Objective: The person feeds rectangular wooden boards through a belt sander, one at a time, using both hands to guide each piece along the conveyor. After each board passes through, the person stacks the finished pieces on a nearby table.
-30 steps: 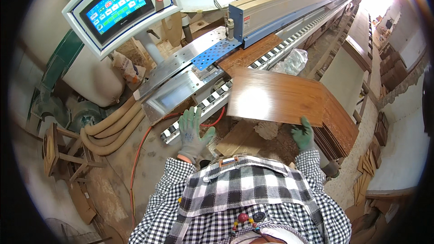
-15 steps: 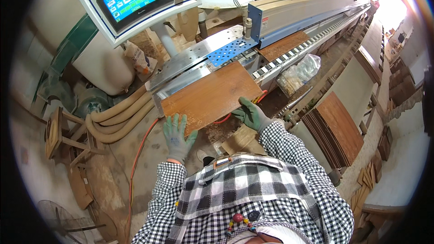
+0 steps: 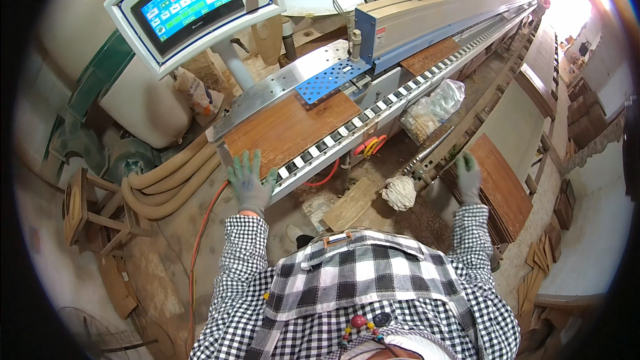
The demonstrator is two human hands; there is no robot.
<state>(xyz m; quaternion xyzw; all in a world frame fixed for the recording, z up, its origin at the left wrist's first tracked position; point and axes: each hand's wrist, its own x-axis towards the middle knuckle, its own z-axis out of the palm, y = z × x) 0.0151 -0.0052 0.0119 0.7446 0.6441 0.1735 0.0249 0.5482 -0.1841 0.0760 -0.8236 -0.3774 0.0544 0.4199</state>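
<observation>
The person is feeding a brown wood panel (image 3: 287, 130) into the edge-banding machine (image 3: 427, 17); the left hand (image 3: 249, 181), fingers spread flat, is pressing its near edge on the roller conveyor (image 3: 347, 135). The right hand (image 3: 468, 175), open and empty, is reaching over the stacked panels (image 3: 500, 190) beside it, likely needing to grip the top one.

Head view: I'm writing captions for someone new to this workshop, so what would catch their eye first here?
The bright touch screen on its white stand at upper left stands out first. Below it a brown wooden panel lies on the long machine's roller track, with the gloved left hand at its near edge. To the right, the gloved right hand reaches over a stack of similar panels.
</observation>
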